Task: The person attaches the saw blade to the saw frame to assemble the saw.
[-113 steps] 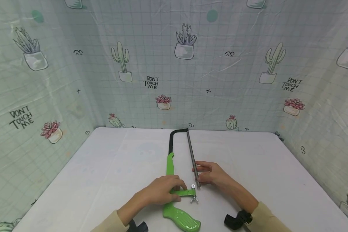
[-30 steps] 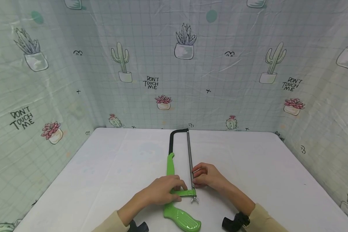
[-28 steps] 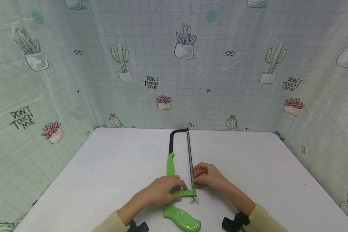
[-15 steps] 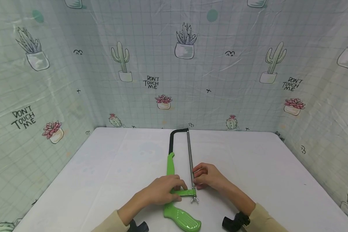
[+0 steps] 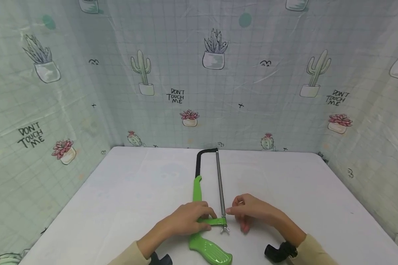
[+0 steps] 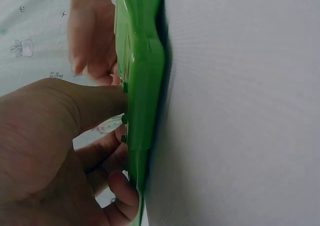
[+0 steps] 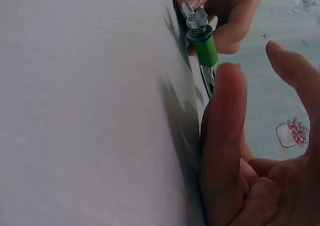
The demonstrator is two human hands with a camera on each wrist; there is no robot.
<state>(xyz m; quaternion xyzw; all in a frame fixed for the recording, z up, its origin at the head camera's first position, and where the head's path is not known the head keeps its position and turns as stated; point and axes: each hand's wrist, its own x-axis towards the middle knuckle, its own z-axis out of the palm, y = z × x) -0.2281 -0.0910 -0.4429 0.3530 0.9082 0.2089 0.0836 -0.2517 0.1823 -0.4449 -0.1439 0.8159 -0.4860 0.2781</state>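
A hacksaw with a green grip [image 5: 209, 251] and a black front frame [image 5: 198, 163] lies on the table, pointing away from me. Its thin grey blade [image 5: 220, 184] runs along the right side, from the frame's far tip to the green bracket [image 5: 215, 221]. A silvery wing nut [image 7: 194, 16] sits at the bracket's outer end. My left hand [image 5: 193, 218] holds the green frame where the bracket branches off, thumb and fingers around it. Just right of the blade's near end, my right hand [image 5: 252, 211] holds nothing; thumb and forefinger are spread apart in the right wrist view.
The white table [image 5: 146, 176] extends around the saw on both sides. A patterned cloth [image 5: 172, 66] with cactus prints stands behind it and along the sides. Black camera mounts are strapped on the left wrist [image 5: 160, 259] and the right wrist [image 5: 280, 252].
The blade's near end moved left onto the bracket, guided by my right hand. My right hand then let go of the blade and drew back rightward and nearer me. My left hand stayed put.
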